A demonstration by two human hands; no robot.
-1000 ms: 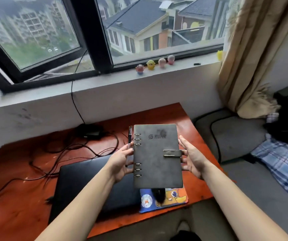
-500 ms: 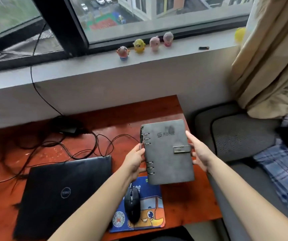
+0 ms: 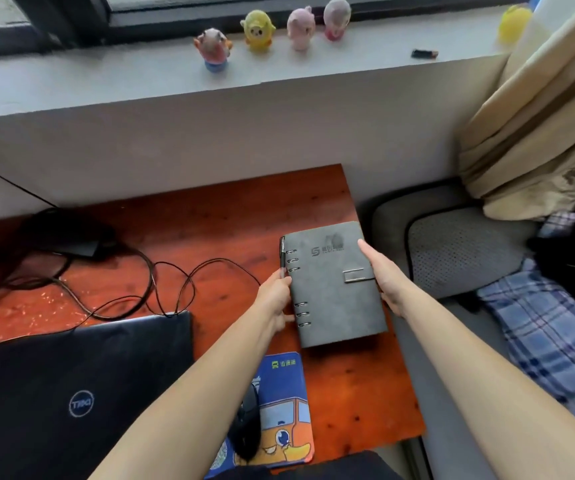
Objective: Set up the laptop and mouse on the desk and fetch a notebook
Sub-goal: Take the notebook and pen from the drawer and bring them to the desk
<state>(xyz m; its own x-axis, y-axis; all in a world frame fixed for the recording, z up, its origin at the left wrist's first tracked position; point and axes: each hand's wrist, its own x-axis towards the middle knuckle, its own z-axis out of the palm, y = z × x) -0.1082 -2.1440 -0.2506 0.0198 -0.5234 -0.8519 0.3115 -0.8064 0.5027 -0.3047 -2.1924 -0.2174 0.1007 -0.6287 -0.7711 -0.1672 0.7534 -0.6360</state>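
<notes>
- The grey notebook (image 3: 334, 289) has come down. A second ago it was held up high, over the laptop and the mouse. Now it is low, at the far right corner of the table (image 3: 210, 237).
- I cannot tell if it sits on the wood yet or is just above it.
- Both hands have it. The left hand (image 3: 275, 301) pinches the side with the rings. The right hand (image 3: 385, 282) holds the other side, by the clasp. Its thumb lies on the cover and its fingers go under, out of sight. So neither grip is spread wide; both are pinching the notebook.
- A pen (image 3: 282, 254) is tucked along the ring side.
- The laptop (image 3: 71, 393) lies shut on the left part of the table. The mouse (image 3: 248, 434) sits on the blue mouse pad (image 3: 286, 393) just beside it. They lie where they did before.
- So I think the notebook is fetched and nearly put down. What is left is to let go of it.
- The view has tipped down too. Before, you could see houses out of the window. Now only the window sill (image 3: 106, 81) with its toy figures (image 3: 258, 31) shows.
</notes>
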